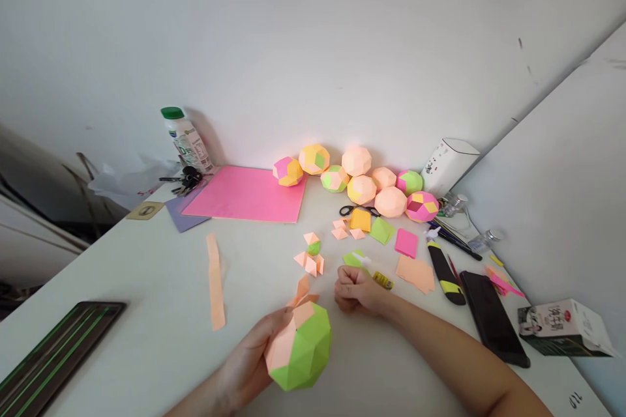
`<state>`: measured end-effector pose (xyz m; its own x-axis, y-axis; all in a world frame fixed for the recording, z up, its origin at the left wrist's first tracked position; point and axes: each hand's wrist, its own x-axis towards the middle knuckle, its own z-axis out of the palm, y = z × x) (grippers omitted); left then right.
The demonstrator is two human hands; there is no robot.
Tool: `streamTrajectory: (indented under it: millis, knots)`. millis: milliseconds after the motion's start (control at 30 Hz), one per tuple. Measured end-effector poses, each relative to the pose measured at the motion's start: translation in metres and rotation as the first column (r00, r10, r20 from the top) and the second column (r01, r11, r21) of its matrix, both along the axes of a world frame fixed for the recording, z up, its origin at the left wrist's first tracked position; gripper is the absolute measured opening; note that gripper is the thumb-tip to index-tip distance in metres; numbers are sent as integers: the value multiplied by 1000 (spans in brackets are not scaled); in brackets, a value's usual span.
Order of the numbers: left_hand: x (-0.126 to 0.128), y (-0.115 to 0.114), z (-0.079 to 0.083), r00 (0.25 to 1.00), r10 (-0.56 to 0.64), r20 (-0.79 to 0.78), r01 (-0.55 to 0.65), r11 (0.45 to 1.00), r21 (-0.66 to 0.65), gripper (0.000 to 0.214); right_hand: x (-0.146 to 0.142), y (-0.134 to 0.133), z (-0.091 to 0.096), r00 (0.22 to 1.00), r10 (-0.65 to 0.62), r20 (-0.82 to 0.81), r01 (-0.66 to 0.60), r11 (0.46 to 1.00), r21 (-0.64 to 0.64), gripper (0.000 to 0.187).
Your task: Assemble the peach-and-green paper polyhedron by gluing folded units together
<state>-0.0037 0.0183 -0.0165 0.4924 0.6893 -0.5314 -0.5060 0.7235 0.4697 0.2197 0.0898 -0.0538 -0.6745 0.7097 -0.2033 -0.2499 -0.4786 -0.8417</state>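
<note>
A faceted paper ball (308,352), green with peach panels, is gripped from its left side by my left hand (257,348). Peach flaps stick up at its far side. My right hand (355,290) is curled closed over the table; whatever its fingers may hold is hidden. Just beyond that hand lies a glue tube (383,280) with a yellow label, partly covered by it, beside a green paper piece (353,257). Small folded peach pieces (310,264) and a green one (313,247) lie ahead of the ball.
Several finished paper balls (362,189) cluster by the wall. Scissors (347,210), sticky-note pads (406,243), a utility knife (445,273) and a phone (493,318) lie rightward. A pink board (249,194), a peach strip (215,282) and a bottle (188,140) are on the left.
</note>
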Motion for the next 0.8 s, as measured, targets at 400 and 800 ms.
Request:
streamTrajectory:
  millis: [400,800]
  knots:
    - [7,18,43,921,-182,-343,338,811,477,29,-5,-6,77,984,41,174,-91,952,292,33]
    - [12,34,101,748,-71,-660,575,565,592,17,-13,-23,125,976,-77,202,-34,869,493,24]
